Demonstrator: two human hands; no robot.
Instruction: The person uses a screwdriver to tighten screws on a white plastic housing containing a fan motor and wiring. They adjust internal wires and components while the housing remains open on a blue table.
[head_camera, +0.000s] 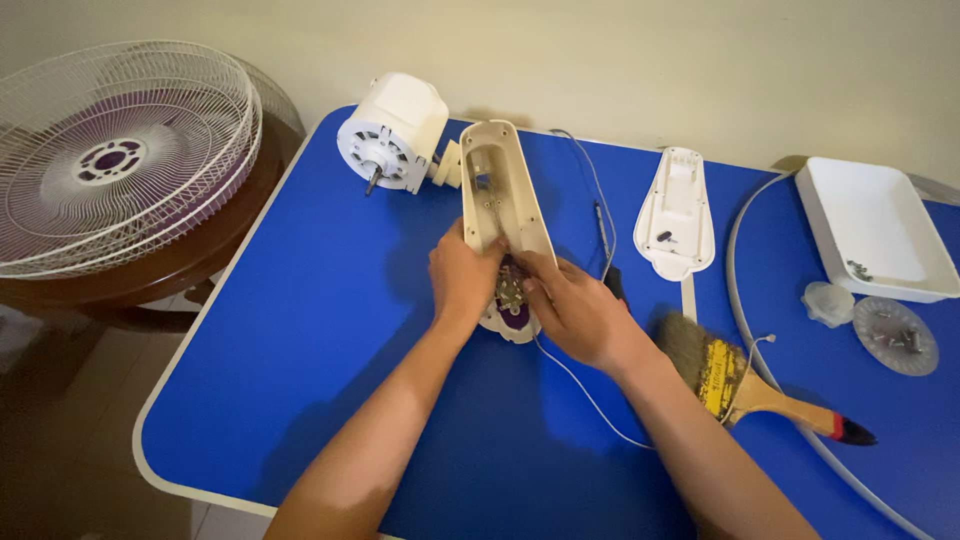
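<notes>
Both hands grip the open cream fan housing (497, 215) on the blue table (330, 330): left hand (462, 280) clasps its side, right hand (572, 310) pinches inside; paintbrush (745, 385) lies right of it.

One head cam, looks steeply down and fwd at table (330, 330), close range, wall behind.

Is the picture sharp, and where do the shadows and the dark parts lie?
Head view: mostly sharp, the left hand and right hand on the cream housing well lit; soft shadows beneath the forearms on the blue table; the floor at lower left is dim; wide-angle lens bends the table edge.
</notes>
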